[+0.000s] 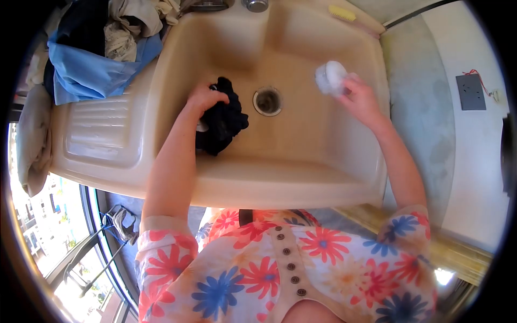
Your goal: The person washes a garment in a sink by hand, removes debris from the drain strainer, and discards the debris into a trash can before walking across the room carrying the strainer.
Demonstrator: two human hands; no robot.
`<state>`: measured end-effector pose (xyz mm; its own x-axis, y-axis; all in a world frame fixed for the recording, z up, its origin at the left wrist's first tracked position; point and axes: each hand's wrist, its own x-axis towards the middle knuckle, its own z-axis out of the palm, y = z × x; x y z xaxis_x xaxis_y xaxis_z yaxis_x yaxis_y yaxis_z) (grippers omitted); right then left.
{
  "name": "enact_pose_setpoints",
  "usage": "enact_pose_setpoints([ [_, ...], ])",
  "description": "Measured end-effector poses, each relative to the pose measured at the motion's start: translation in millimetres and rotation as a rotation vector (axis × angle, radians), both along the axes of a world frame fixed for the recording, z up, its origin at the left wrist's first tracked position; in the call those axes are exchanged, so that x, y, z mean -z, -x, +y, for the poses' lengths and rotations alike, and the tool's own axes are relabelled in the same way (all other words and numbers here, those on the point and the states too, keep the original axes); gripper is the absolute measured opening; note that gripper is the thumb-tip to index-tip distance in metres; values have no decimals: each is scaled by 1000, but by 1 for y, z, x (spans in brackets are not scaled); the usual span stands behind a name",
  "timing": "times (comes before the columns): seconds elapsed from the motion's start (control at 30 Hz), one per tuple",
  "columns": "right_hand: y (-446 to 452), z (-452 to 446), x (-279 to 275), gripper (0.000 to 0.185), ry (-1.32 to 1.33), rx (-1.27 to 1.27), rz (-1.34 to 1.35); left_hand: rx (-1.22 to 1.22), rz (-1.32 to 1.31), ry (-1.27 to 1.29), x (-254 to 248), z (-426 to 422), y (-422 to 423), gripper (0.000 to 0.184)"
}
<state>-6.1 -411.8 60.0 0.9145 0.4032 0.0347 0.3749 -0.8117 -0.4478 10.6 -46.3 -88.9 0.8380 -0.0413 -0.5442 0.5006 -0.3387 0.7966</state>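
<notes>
My left hand (203, 99) grips the upper edge of a bunched black cloth (222, 121), its fingers closed on the fabric. The cloth lies crumpled against the left part of the sink basin (301, 134), with a small white patch showing at its side. Over the basin's right side, my right hand (360, 98) pinches a white rounded thing (330, 77) that looks like a bar of soap, with a see-through, wrinkled part on its left. The round drain (267, 101) sits between my two hands.
Left of the basin is a ribbed draining board (99, 129). Piled clothes, including a light blue cloth (97, 75), lie behind it. A yellow brush-like item (342, 13) rests on the back right rim, near a tap (255, 4). A dark wall socket (470, 92) is at right.
</notes>
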Motion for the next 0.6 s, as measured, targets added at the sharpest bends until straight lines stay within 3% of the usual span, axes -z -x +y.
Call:
enact_pose_setpoints([
  [0.07, 5, -4, -5, 21, 67, 7, 14, -39, 23, -164, 23, 1, 2, 61],
  [0.23, 26, -6, -27, 22, -145, 76, 145, -2, 25, -314, 31, -2, 2, 67],
  [0.4, 34, -7, -74, 23, -183, 142, 247, 71, -50, -531, 14, -12, 5, 75],
  [0.53, 43, -9, -96, 22, -213, 179, 198, 81, -55, -645, 16, -20, 3, 70],
  [0.6, 46, -11, -105, 22, -227, 167, 162, 111, -38, -694, -19, -32, 10, 64],
])
